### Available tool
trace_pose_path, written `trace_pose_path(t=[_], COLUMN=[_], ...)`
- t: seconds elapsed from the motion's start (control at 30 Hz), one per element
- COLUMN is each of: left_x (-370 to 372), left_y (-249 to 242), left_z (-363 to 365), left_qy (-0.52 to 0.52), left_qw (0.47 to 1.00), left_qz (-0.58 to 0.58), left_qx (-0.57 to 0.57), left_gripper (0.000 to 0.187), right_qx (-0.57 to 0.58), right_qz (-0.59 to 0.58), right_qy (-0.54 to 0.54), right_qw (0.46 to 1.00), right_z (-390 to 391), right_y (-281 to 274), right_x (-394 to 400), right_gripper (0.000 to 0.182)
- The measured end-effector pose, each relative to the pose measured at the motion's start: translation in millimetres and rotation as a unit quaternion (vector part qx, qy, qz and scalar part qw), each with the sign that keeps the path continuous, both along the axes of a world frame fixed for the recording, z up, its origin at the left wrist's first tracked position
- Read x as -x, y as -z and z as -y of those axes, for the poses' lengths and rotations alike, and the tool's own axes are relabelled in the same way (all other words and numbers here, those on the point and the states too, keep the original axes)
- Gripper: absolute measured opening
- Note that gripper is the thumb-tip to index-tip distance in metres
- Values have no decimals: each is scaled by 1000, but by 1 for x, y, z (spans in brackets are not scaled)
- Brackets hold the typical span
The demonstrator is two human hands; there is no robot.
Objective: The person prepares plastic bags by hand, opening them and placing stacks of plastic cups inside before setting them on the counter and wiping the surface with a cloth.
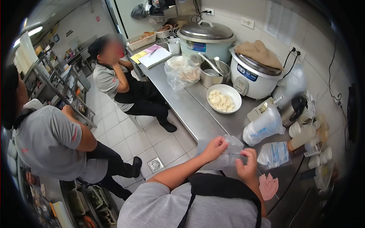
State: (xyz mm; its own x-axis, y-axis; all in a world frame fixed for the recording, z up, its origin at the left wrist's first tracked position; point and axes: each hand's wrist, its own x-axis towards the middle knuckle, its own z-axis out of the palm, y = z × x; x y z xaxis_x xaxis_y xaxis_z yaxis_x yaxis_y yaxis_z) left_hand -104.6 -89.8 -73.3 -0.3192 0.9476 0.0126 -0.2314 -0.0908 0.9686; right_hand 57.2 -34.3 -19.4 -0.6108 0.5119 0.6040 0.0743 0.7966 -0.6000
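Bag [230, 157], clear, being handled; left hand [214, 149], fingers pinching bag; right hand [248, 167], at its edge, fingers' grip unclear; next move calls for light touch.

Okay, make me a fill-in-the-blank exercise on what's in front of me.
Your left hand and right hand hold thin, clear ____. A brown ____ lies on top of the white cooker. One co-worker is standing, while the other is ____.

Missing words: plastic; cloth; sitting.
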Motion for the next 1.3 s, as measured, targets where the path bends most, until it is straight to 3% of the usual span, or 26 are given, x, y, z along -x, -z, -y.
trace_pose_path(t=[0.03, 0.13, 0.23, 0.33, 0.4, 0.47, 0.53, 0.57, 0.63, 0.7, 0.73, 0.77, 0.8, 0.87, 0.93, 1.03, 1.13, 1.17, 1.23, 1.3], left_x=[-4, -8, -4, 8, 22, 43, 64, 80, 88, 81, 75, 67, 55, 30, 9, -11, -12, -11, -7, -1], left_y=[-1, -4, -4, 0, -4, -6, -17, -14, -42, -68, -81, -80, -80, -104, -90, -71, -69, -67, -65, -66], left_z=[0, -6, -8, -5, -7, -6, 1, 0, 10, 21, 23, 19, 16, 8, -4, -12, -12, -12, -14, -17], left_qy=[4, 1, -30, -61, -121, -215, -340, -440, -363, -216, -161, -72, -2, 111, 132, 217, 298, 321, 363, 410], left_qw=[1000, 999, 998, 993, 982, 964, 938, 830, 864, 939, 960, 967, 980, 937, 897, 894, 927, 932, 918, 897], left_qz=[11, 36, 59, 103, 138, 157, -57, -310, -278, -96, -138, -124, -122, -312, -359, -335, -196, -142, -140, -155], left_qx=[-4, -18, -17, 21, 55, 0, -33, -146, -209, -249, -183, -210, -159, -108, -222, -201, -117, -93, -73, -58], left_gripper=[12, 12, 11, 8, 7, 9, 11, 10, 12, 14, 15, 13, 17, 31, 37, 40, 27, 24, 20, 20], right_qx=[40, 151, 276, 137, 157, 158, 144, 144, 145, 151, 152, 151, 149, 149, 151, 206, 265, 355, 520, 514], right_qz=[18, 139, 260, 179, 169, 150, 123, 114, 95, 100, 103, 109, 114, 123, 129, 136, 91, 38, -73, -128], right_qy=[-47, 0, -8, -32, -24, -10, 13, 13, 11, -3, -11, -39, -68, -119, -162, -186, -225, -220, -199, -211], right_qw=[998, 979, 925, 974, 973, 976, 982, 983, 985, 983, 983, 982, 980, 974, 967, 951, 933, 908, 827, 821], right_z=[9, 24, 19, 4, -2, -13, -24, -28, -34, -33, -33, -31, -29, -25, -21, -22, -26, -28, -33, -36], right_y=[-3, 9, 18, 36, 31, 31, 35, 34, 29, 24, 21, 18, 15, 6, -5, -7, -14, -15, -15, -13], right_x=[2, 9, 1, -6, -12, -20, -29, -31, -32, -29, -26, -23, -19, -12, -8, -16, -27, -33, -46, -47], right_gripper=[40, 47, 43, 28, 20, 16, 15, 17, 20, 20, 21, 20, 20, 17, 14, 8, 4, 4, 6, 10])
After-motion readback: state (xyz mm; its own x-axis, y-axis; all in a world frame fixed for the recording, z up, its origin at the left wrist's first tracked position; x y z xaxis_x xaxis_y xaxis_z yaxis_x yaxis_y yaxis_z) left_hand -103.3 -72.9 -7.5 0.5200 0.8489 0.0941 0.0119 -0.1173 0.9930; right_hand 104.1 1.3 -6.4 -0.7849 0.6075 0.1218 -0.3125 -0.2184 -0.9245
